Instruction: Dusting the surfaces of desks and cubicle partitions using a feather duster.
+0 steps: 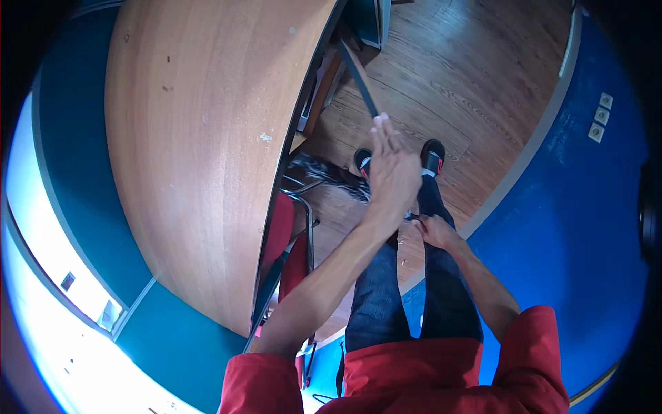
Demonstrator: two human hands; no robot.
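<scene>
My right hand (434, 230) is closed around the handle of a duster (336, 176). The duster's dark and whitish fluffy head is blurred and points left, towards the underside of the desk (207, 155). My left hand (395, 171) is above the duster and covers part of it. Its fingers stretch forward, with the tips at the near end of a narrow, dark-edged panel (358, 75). This panel juts out from below the desk's far part; I cannot tell if it is a door or a drawer. My left thumb is hidden, so its hold on the panel is unclear.
A red chair (278, 227) with a metal frame stands partly under the desk. My shoes (433, 155) are on the wood-look floor (439, 98). To the right runs a blue wall (553, 207) with three power sockets (601, 115). A teal partition (77, 129) borders the desk.
</scene>
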